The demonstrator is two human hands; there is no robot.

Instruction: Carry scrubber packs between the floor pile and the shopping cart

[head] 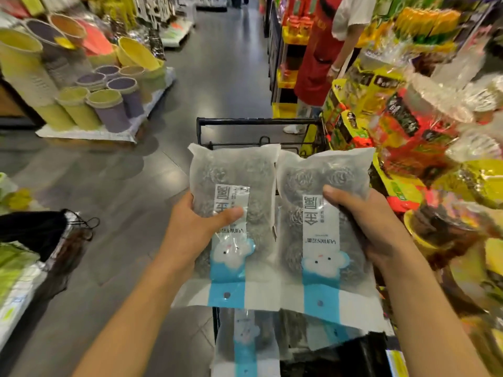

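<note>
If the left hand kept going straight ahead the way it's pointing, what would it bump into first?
Probably the black cart frame just beyond the left hand, which grips a scourer pack. After that comes bare floor. Depth is hard to judge here.

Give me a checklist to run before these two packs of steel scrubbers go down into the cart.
1. Left hand grips the left pack, thumb across the label: ok.
2. Right hand grips the right pack, thumb on front: ok.
3. Packs over the cart, not the floor: ok.
4. Room in the cart: cannot tell; more packs already lie below, and the rest is hidden.
5. Right side clear: not ok; the crowded shelf goods sit close beside the right pack.
6. Person in the red apron stands beyond the cart: ok.
</note>
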